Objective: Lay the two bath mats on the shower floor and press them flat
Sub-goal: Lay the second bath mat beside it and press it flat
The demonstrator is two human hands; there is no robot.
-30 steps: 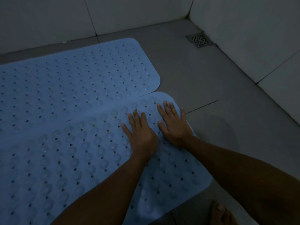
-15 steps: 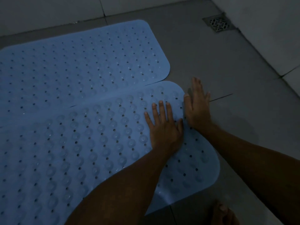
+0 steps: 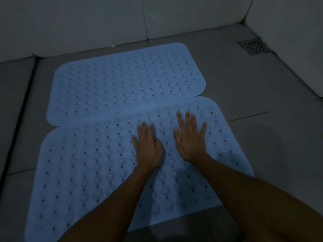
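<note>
Two pale blue perforated rubber bath mats with rounded corners lie on the grey tiled shower floor (image 3: pixel 262 95). At the left, a dark grout joint (image 3: pixel 22 105) runs down the floor beside the mats' left ends. The far bath mat (image 3: pixel 122 81) sits flat near the white tiled wall (image 3: pixel 87 23). The near bath mat (image 3: pixel 83 168) lies in front of it, set a little further right, and its far long edge overlaps the near long edge of the far one. The near mat shows rows of round suction cups between its holes.

Moving right, your left hand (image 3: pixel 148 147) rests palm down on the near mat, fingers straight and close together, holding nothing. Just beside it, your right hand (image 3: pixel 190 140) also lies palm down on the same mat, fingers straight and spread, thumb out to the left, holding nothing. Both hands sit on the right half of that mat, close to the overlapped edge, and are apart from each other. Your forearms cross the mat's near edge from the lower right.

At the far right, a square metal floor drain (image 3: pixel 254 47) sits in the corner by the side wall, well apart from both mats.
</note>
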